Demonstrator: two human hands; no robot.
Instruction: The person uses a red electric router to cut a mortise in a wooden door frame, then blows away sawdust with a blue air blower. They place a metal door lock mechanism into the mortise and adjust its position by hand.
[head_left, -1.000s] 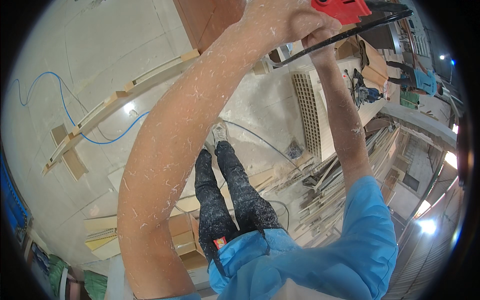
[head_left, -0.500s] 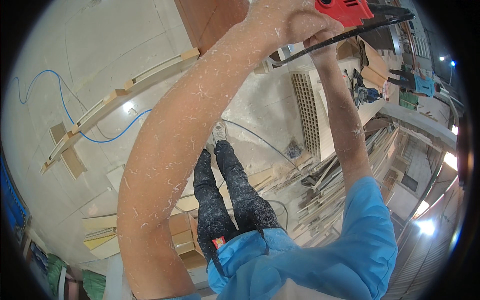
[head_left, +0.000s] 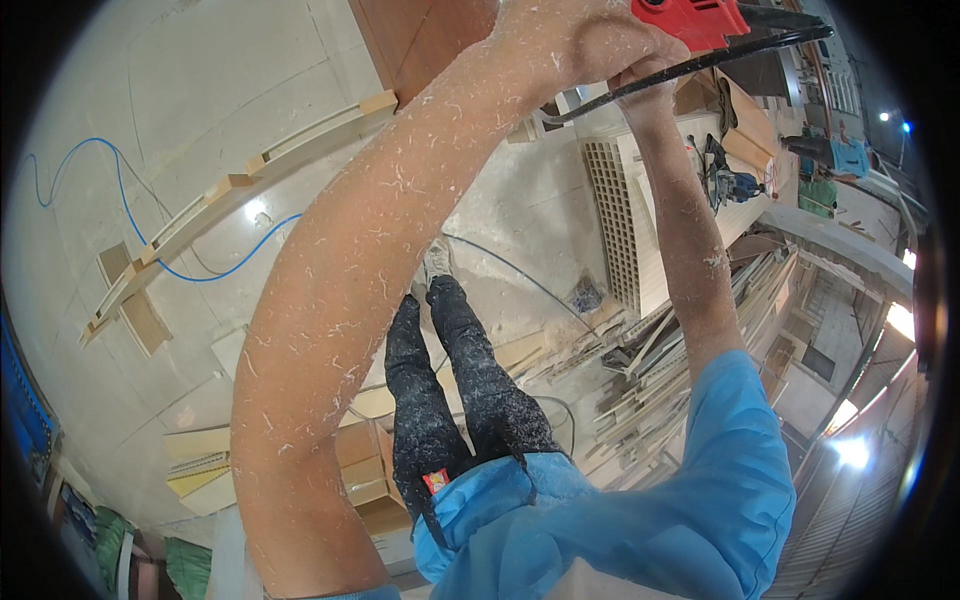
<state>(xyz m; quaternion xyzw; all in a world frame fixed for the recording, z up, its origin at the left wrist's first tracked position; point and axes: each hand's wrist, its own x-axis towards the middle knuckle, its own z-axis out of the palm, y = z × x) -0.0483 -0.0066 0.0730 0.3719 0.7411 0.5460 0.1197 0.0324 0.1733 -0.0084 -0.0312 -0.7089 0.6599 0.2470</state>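
Note:
Both my arms, speckled with pale shavings, reach up to a red power tool (head_left: 700, 22) at the top edge, which is partly cut off. My left hand (head_left: 622, 45) is closed at the tool's near end. Just below it, my right hand (head_left: 648, 88) is closed against the tool too, its fingers mostly hidden behind the left hand and the cord. A thick black cord (head_left: 700, 64) leaves the tool's right end and loops back beneath both hands. Beside the hands, a reddish-brown board (head_left: 420, 40) lies at the top.
Long wooden frame strips (head_left: 230, 190) and a blue hose (head_left: 225, 277) lie on the floor at left. A stack of hollow-core panels (head_left: 620, 220) stands right, with a blue power tool (head_left: 735, 185) beyond. Wood offcuts (head_left: 660, 390) are heaped below. Another person (head_left: 848, 158) is far right.
My hands and the red tool stay almost in place. The distant person at far right has shifted slightly upward in the picture.

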